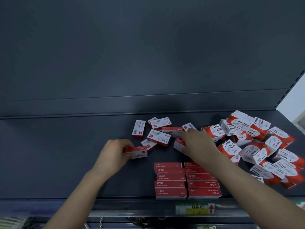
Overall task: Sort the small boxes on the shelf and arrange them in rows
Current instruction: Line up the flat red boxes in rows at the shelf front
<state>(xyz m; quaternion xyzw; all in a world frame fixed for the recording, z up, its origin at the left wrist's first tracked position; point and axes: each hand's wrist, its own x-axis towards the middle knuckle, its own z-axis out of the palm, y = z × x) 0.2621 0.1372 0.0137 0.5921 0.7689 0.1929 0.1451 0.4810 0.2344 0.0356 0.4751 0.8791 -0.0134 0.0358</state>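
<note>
Dark shelf (66, 162): two staple-box rows (186, 180) at front, loose boxes (159, 138) behind. Our left hand (113, 156) gripped one staple box (137, 152); our right hand (198, 142) pinched a second box (179, 144). Next, we judged: square both against the rows.

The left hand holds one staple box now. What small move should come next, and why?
Likely the left hand should carry its staple box down to the neat rows of red boxes and set it beside their left column: it looks the same kind, and free shelf shows there.
</note>
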